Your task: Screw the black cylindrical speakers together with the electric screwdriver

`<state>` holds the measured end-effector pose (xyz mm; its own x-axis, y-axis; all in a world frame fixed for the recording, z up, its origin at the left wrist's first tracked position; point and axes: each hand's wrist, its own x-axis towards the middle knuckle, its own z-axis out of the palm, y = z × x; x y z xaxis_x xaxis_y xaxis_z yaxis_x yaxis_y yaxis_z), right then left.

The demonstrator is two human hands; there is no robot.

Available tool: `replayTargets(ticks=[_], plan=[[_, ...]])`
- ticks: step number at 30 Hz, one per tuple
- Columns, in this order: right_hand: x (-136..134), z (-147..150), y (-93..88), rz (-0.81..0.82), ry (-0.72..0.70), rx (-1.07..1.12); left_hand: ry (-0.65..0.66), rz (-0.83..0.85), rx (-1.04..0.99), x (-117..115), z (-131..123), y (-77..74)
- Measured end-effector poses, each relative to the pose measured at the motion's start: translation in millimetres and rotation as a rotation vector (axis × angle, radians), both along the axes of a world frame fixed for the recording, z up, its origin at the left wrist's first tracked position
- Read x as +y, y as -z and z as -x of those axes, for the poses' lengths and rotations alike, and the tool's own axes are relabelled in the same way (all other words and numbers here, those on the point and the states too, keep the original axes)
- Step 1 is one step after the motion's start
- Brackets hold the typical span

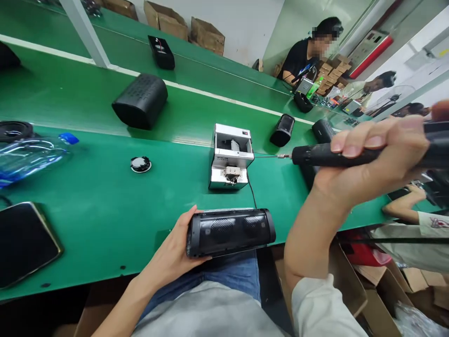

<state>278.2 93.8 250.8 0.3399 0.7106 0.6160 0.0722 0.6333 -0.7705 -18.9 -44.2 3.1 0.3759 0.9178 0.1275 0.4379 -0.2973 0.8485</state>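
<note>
At the green bench's near edge (175, 189), your left hand (178, 243) clamps its fingers on the left end of the black speaker (231, 231); right hand (380, 173) fingers wrap the driver (312, 155). Looks like screw-driving, bit (268, 156) off the speaker; next move calls for steady aim.
</note>
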Motion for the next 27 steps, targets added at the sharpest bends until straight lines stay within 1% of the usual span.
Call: replayTargets(ticks=[2,5,8,10,13,17,23,25,27], plan=[[-3.2,13.5,7.1,-0.011,-0.033,-0.046,-0.003,-0.005,-0.005,0.8,-0.4,1.7],[-0.4,43.6,22.6,-0.061,-0.078,-0.102,0.005,-0.022,-0.007,1.4,0.2,2.7],[10.0,68.9,35.9,-0.165,-0.092,-0.065,0.005,-0.015,-0.014,0.7,0.8,4.0],[17.7,77.6,40.2,-0.198,-0.078,-0.040,0.002,-0.014,-0.022,0.2,0.6,4.8],[24.5,79.7,40.1,-0.200,-0.061,-0.046,0.000,-0.032,-0.025,0.5,-0.1,5.0],[23.2,75.8,37.6,-0.212,-0.076,-0.022,0.011,-0.043,-0.023,2.4,-0.4,3.1],[18.3,72.3,40.5,-0.143,-0.072,-0.027,0.009,-0.052,-0.002,2.9,-0.8,-2.6],[11.8,64.8,36.4,-0.126,-0.090,-0.022,0.006,-0.041,0.007,2.8,-0.8,-2.7],[-0.8,51.8,26.9,-0.106,-0.094,-0.050,0.006,-0.039,0.006,2.9,-0.3,-0.7]])
